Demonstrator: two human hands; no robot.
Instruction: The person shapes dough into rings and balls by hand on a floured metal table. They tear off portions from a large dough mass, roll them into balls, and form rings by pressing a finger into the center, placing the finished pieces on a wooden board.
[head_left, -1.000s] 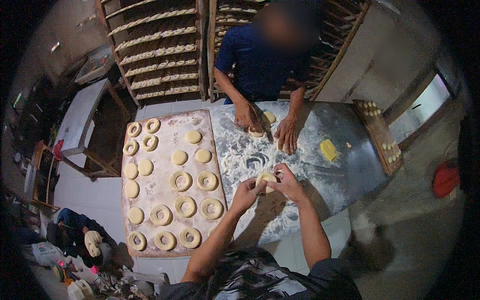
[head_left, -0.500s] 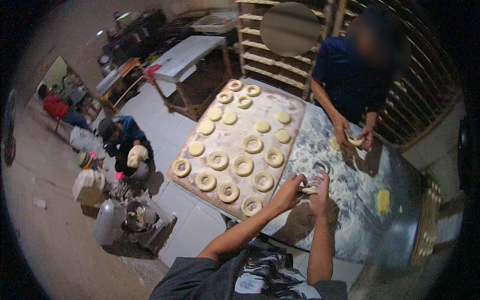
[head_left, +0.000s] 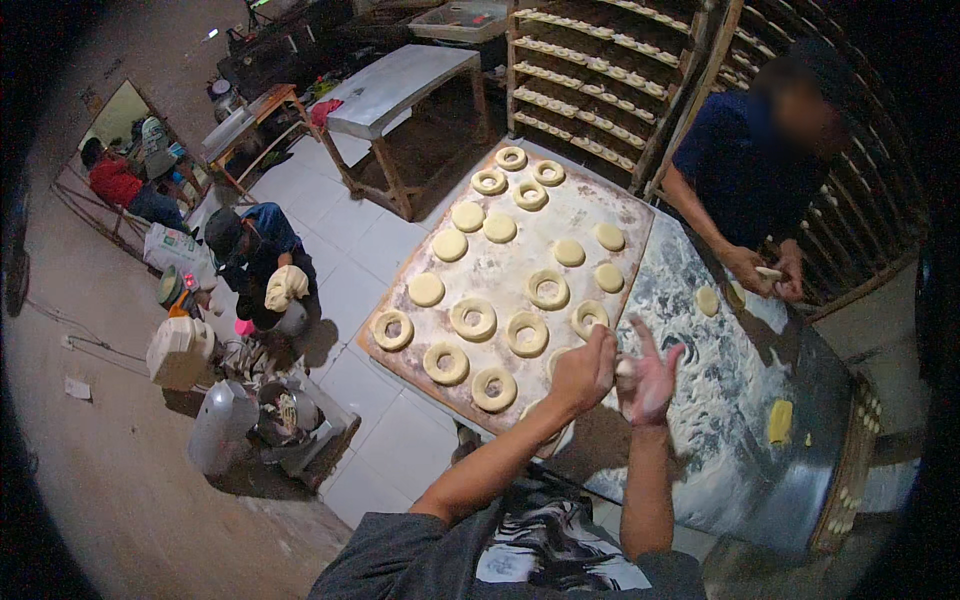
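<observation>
Over the near edge of the board, my left hand (head_left: 584,372) is closed, its fingers curled round a small piece of dough (head_left: 626,367). Most of that dough is hidden, so I cannot tell its shape. Against its other side is my right hand (head_left: 650,385), palm up with fingers spread. Below and beyond my hands lies a floured wooden board (head_left: 440,290) bearing several dough rings (head_left: 473,319) and several flat dough discs (head_left: 426,289). My left hand and forearm hide some rings at the board's near right corner.
A floured metal table (head_left: 720,420) extends to the right, with a yellow lump (head_left: 780,422) on it. Across it, a co-worker's hands (head_left: 770,272) hold dough. Racks of dough trays (head_left: 590,90) stand behind. At left, another person handles a dough mass (head_left: 286,288) near a mixer (head_left: 290,410).
The view has shifted, so the board appears farther right. My right fingers have spread apart from the dough, while my left hand stays curled on it. The co-worker's hands remain on their dough.
</observation>
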